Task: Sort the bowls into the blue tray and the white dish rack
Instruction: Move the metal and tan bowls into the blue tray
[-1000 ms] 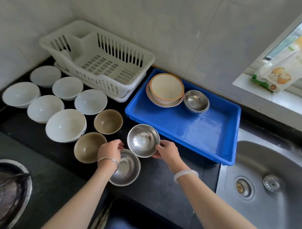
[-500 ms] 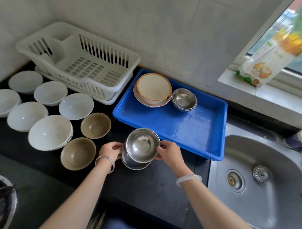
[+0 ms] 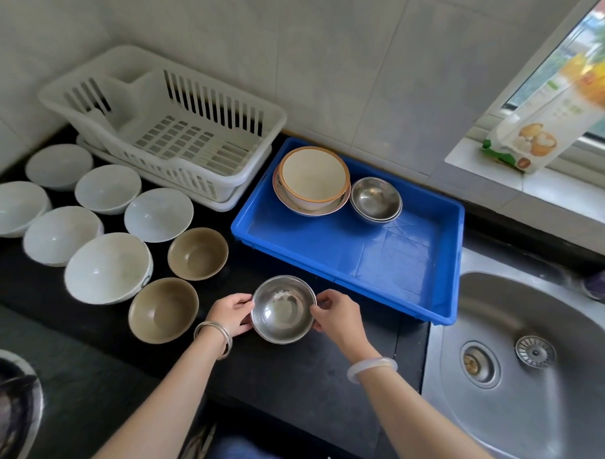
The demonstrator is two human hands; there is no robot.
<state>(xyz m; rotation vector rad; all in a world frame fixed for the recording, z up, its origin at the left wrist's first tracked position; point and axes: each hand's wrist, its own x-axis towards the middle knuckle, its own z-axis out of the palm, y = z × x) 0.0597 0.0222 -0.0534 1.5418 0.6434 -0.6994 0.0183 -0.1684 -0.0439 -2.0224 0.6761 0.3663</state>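
Observation:
Both hands hold a stack of steel bowls (image 3: 282,309) over the black counter, just in front of the blue tray (image 3: 381,261). My left hand (image 3: 230,314) grips its left rim and my right hand (image 3: 336,315) its right rim. Inside the tray's far end sit a cream bowl with an orange rim (image 3: 313,176) on a plate, and nested steel bowls (image 3: 375,199). The white dish rack (image 3: 174,130) stands behind, with nothing in it. Several white bowls (image 3: 107,267) and two brown bowls (image 3: 197,253) (image 3: 162,309) stand on the counter at left.
A steel sink (image 3: 525,365) lies to the right of the tray. A packet (image 3: 544,118) leans on the window sill at the far right. A dark pan (image 3: 9,404) sits at the lower left edge. Tiled wall runs behind the rack and tray.
The two steel bowls were apart, one in each hand, a second ago. They now sit nested as one stack between both hands.

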